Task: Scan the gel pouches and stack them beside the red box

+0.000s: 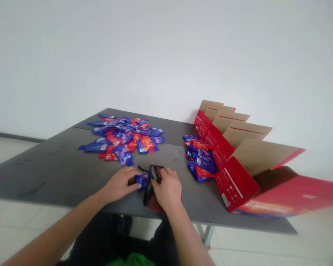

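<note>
Near the front edge of the dark table, my left hand point(120, 186) is closed on a small blue packet point(142, 180), thumb and fingers at its left end. Just to the right, my right hand point(168, 187) wraps round a black device point(153, 173) with a rounded top and a dark strap-like part hanging below it. The packet's right end meets the black device; whether it sits inside cannot be made out. A dark reddish thing, blurred, lies under my right hand.
A pile of blue and red packets point(124, 135) spreads across the table point(58, 166) beyond my hands. A smaller packet heap point(201, 157) lies to the right, against a row of open red cardboard boxes point(238, 181) along the right side. A white wall stands behind.
</note>
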A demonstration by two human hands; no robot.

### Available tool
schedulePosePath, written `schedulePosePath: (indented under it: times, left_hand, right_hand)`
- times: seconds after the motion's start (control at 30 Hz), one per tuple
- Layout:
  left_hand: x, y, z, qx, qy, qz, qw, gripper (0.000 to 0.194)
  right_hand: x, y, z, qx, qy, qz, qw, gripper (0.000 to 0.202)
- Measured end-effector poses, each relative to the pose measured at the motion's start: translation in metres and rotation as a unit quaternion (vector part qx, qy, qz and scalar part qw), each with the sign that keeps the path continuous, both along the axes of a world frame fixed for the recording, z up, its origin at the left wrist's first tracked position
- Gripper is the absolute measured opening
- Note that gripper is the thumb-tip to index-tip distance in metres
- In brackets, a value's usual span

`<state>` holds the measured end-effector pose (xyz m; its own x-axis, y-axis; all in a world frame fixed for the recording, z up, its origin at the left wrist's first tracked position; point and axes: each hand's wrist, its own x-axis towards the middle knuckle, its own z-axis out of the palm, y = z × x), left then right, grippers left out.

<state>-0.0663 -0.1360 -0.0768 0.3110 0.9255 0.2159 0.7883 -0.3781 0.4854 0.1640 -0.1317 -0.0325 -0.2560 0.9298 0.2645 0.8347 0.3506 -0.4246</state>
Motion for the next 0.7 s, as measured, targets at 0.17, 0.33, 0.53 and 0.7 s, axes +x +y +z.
schedulePosePath:
  times: [0.17, 0.33, 0.53, 0.7]
  left_hand:
    - [-0.001, 0.003, -0.011, 0.022, 0.022, 0.01, 0.999, 0.025]
    - [0.002, 0.0, -0.008, 0.027, 0.009, -0.008, 1.0, 0.026]
    - [0.003, -0.003, -0.003, 0.022, -0.002, -0.027, 0.999, 0.041]
    - [0.002, -0.002, -0.009, 0.02, 0.005, -0.009, 1.0, 0.029]
  right_hand:
    - [-0.027, 0.015, -0.006, 0.014, -0.04, 0.144, 0.989, 0.02]
    - [-0.009, 0.021, -0.026, 0.016, -0.06, 0.056, 0.996, 0.024]
    - [0.016, 0.032, -0.004, 0.017, -0.085, -0.042, 0.995, 0.018]
    - [-0.027, 0.016, -0.016, 0.033, -0.034, 0.107, 0.993, 0.025]
